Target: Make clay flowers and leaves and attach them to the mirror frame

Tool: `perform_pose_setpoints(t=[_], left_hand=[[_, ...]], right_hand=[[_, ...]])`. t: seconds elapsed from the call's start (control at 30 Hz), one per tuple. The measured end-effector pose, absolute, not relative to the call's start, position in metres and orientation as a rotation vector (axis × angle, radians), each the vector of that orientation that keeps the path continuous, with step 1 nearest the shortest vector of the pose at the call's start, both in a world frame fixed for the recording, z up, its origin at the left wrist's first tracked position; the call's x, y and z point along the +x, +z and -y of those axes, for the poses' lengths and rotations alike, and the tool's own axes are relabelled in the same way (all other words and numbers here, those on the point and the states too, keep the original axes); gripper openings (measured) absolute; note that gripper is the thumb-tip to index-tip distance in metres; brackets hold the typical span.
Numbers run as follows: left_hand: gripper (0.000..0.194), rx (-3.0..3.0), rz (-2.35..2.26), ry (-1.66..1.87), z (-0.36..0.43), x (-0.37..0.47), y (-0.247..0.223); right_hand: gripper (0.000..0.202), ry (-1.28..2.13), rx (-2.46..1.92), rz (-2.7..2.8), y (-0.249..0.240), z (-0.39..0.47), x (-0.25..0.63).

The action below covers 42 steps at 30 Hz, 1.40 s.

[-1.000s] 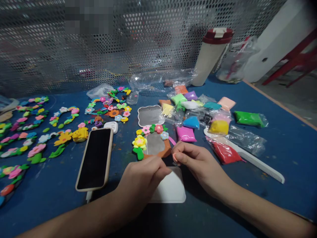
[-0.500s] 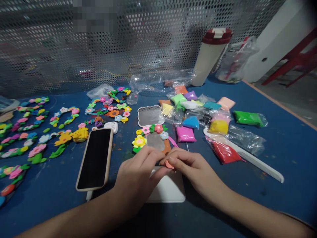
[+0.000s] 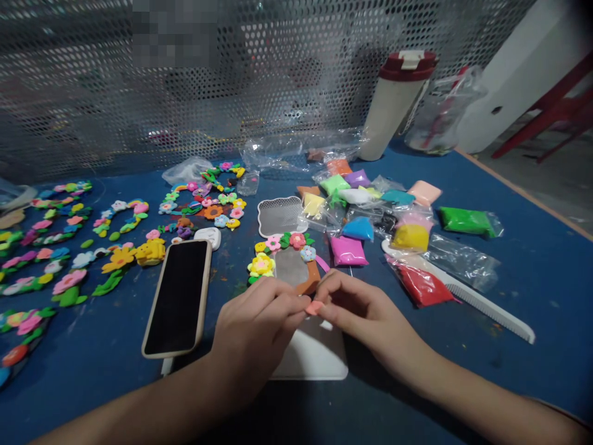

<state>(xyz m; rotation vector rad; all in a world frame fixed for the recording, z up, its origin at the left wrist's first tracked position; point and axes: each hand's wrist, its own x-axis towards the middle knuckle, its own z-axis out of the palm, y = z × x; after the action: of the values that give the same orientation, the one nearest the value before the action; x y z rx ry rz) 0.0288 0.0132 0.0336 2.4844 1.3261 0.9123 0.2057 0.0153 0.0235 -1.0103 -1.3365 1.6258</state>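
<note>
Hands (image 3: 260, 324) slightly farther apart, pinching coral piece (image 3: 314, 308)

A blue bench (image 3: 467, 395) with scuffs and small stains fills the lower view, a thin orange-brown edge running along its right side; behind it stands a grey metal screen (image 3: 278, 80) punched with rows of small holes; at the upper right a pale slanted post (image 3: 500, 93) with a dark hole rises beside red furniture (image 3: 542, 117), only partly visible, on a grey floor (image 3: 519, 176); the light is dim, with dull glints on the metal.
</note>
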Motion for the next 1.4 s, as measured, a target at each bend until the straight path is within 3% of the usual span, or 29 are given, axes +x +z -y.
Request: perform_pose_setpoints(t=[0.2,0.43,0.6,0.73,1.0,1.17,1.3,1.4], left_hand=[[0.011,2.255,-1.28,0.85,-0.013,0.029,0.034],[0.015,1.781,-1.085,0.713,-0.019,0.034,0.043],[0.008,1.09,-0.921,0.464,-0.023,0.032,0.042],[0.013,0.914,-0.802,0.49,-0.024,0.031,0.036],[0.02,1.113,-1.016,0.491,-0.029,0.034,0.039],[0.018,1.028,-0.997,0.467,-0.026,0.036,0.028],[0.033,1.113,-1.023,0.596,-0.019,0.037,0.038],[0.021,1.456,-1.048,0.607,-0.015,0.037,0.046]], right_hand=[[0.01,1.377,-1.04,1.528,0.022,-0.013,0.206],[0.002,0.721,-1.041,1.773,0.018,-0.015,0.21],[0.024,0.428,-0.949,2.149,0.022,-0.014,0.222],[0.033,0.267,-0.815,2.281,0.023,-0.014,0.227],[0.01,0.244,-0.84,1.995,0.027,-0.021,0.224],[0.021,0.328,-0.835,2.028,0.025,-0.019,0.221],[0.032,0.487,-0.847,2.053,0.022,-0.015,0.216],[0.039,0.665,-0.886,2.015,0.021,-0.013,0.212]])
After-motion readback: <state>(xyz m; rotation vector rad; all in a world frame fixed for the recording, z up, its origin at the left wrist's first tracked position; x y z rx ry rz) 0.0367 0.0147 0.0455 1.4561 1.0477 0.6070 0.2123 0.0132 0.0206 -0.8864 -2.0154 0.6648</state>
